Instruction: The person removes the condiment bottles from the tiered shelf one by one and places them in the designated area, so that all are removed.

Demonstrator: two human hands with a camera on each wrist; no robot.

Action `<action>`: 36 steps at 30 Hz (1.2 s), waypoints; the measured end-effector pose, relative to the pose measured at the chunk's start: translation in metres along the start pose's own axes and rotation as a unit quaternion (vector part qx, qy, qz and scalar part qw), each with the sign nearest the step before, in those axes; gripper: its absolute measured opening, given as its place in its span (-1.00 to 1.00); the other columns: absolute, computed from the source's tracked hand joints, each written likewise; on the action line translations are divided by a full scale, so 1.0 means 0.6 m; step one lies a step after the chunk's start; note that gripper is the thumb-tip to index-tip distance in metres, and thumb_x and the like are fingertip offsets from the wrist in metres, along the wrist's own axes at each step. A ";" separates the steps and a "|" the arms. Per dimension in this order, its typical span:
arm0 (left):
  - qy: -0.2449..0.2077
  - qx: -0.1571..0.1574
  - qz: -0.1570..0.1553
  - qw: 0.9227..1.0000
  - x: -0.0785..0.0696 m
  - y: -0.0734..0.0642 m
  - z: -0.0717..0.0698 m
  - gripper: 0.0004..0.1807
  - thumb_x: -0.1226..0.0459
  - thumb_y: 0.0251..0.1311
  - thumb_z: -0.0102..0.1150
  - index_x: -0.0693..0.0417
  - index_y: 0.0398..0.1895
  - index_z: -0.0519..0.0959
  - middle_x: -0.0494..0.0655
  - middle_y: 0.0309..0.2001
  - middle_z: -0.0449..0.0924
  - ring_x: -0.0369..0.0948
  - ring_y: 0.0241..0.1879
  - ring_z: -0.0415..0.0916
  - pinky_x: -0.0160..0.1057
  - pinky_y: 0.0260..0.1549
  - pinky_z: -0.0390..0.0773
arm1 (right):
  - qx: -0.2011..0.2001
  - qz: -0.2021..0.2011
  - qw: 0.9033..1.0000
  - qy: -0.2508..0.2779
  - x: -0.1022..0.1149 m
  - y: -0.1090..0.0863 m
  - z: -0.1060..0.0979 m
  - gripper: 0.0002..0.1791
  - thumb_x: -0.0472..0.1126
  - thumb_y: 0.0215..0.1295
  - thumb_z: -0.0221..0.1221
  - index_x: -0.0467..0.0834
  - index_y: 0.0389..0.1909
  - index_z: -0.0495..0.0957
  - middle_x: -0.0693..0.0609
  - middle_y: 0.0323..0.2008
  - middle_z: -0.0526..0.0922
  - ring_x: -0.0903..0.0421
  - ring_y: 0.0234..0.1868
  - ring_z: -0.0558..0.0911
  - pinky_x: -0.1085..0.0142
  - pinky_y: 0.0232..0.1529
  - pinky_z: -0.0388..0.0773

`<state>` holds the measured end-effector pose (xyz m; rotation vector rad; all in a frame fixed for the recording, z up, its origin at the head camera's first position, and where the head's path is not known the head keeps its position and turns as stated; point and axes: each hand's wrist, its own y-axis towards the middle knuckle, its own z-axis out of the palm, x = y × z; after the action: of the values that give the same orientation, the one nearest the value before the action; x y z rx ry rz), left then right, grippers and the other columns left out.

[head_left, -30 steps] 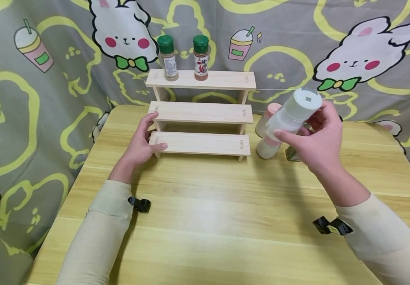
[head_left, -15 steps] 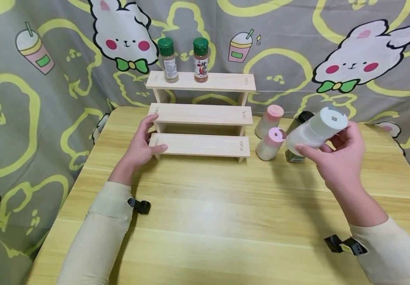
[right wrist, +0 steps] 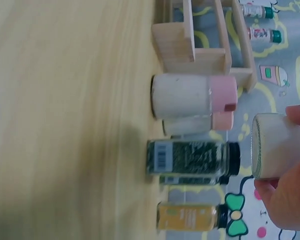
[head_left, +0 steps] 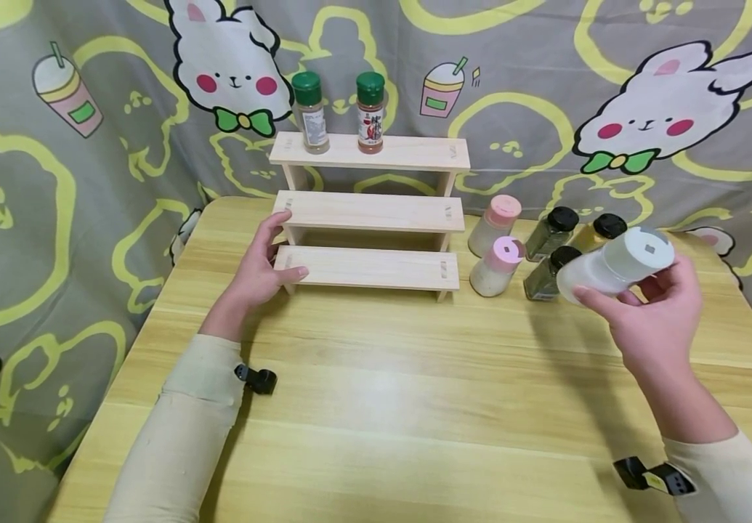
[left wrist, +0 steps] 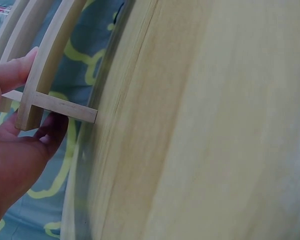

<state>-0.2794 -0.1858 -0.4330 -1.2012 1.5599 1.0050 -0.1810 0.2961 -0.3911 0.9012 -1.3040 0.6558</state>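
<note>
The right hand (head_left: 660, 312) holds the white jar (head_left: 588, 276) tilted above the table (head_left: 376, 378), near the dark jars (head_left: 541, 283); a low swing could topple one. The left hand (head_left: 256, 265) grips the rack (head_left: 369, 269); a tug might tip the bottles (head_left: 370, 127) on top.

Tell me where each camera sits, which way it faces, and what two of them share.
Head: on the head, facing forward and down over the table; both sleeves, left grip and right grip show.
Left wrist: on that wrist, facing the wooden rack's left end; part of the left grip shows.
Right wrist: on that wrist, facing across the table, picture turned sideways; part of the right grip shows, holding the white-capped jar.
Shared by head and right wrist: rack, green-capped bottles, pink-capped jars.
</note>
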 end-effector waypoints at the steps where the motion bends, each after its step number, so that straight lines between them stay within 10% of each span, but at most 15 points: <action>1: -0.001 0.000 0.000 1.000 0.002 0.000 0.000 0.00 0.64 0.10 0.29 -0.02 0.55 0.06 0.20 0.50 -0.02 0.23 0.33 0.18 0.14 0.25 0.23 | -0.004 0.002 1.000 0.003 -0.003 0.000 -0.004 -0.03 -0.72 -0.38 0.48 -0.12 0.20 0.49 -0.04 0.11 0.54 0.06 0.05 0.55 0.52 -0.16 0.53; 12: 0.000 -0.010 0.008 1.000 0.055 0.025 -0.008 0.07 0.61 0.05 0.36 -0.22 0.55 0.09 0.04 0.51 0.00 0.16 0.33 0.20 0.11 0.25 0.24 | -0.059 0.025 0.997 0.032 -0.039 0.015 -0.040 -0.03 -0.77 -0.38 0.44 -0.13 0.19 0.49 -0.03 0.07 0.54 0.11 -0.01 0.52 0.51 -0.16 0.54; 23: 0.001 -0.002 0.013 1.000 0.006 0.001 -0.001 -0.01 0.64 0.08 0.29 0.00 0.54 0.08 0.17 0.51 -0.01 0.22 0.35 0.16 0.15 0.27 0.20 | -0.074 0.057 0.995 -0.019 -0.065 0.043 -0.055 -0.02 -0.68 -0.34 0.50 -0.05 0.21 0.45 0.05 0.09 0.48 0.18 -0.01 0.48 0.56 -0.17 0.51; 36: 0.008 0.001 0.008 1.000 0.004 0.001 0.000 -0.02 0.64 0.10 0.29 -0.01 0.54 0.07 0.15 0.51 -0.01 0.22 0.32 0.19 0.15 0.25 0.23 | -0.068 0.084 0.992 -0.064 -0.095 0.070 -0.063 -0.09 -0.60 -0.27 0.52 0.00 0.17 0.44 0.13 0.08 0.45 0.22 0.01 0.46 0.57 -0.11 0.47</action>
<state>-0.2803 -0.1863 -0.4356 -1.2007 1.5846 1.0070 -0.2060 0.3543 -0.4399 0.7365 -1.5322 0.6389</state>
